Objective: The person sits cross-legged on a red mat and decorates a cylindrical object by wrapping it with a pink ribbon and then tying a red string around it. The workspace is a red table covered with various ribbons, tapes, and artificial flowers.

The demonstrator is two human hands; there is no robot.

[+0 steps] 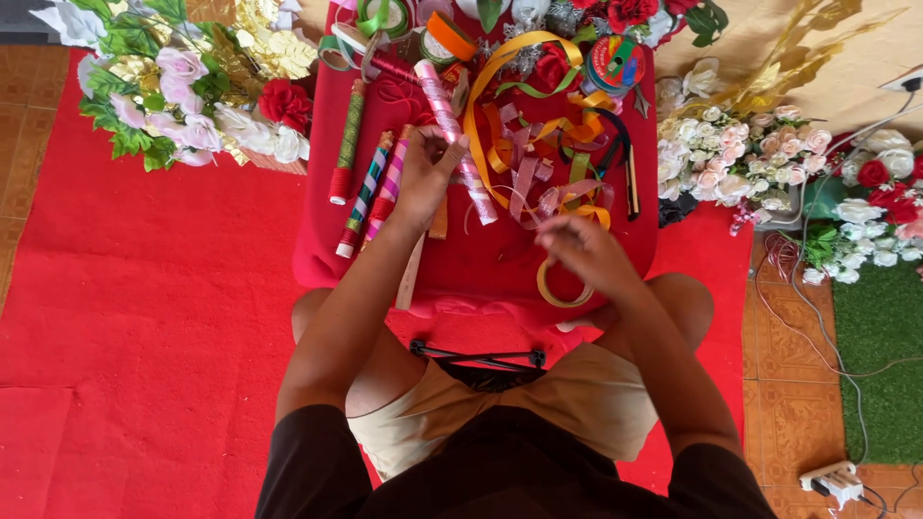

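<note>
I sit cross-legged on a red carpet before a low red-covered table. My left hand rests on the table and grips a long pink patterned roll that lies tilted across it. My right hand hovers near the front edge, blurred, fingers curled around a small yellowish tape ring. A tangle of orange, pink and green ribbons lies just beyond my right hand. Three thin wrapped rolls lie to the left of my left hand.
Artificial flower bunches surround the table: pink and white ones at the left, white and pink ones at the right, red roses further right. Ribbon spools sit at the back. A power strip and cables lie on the tiled floor.
</note>
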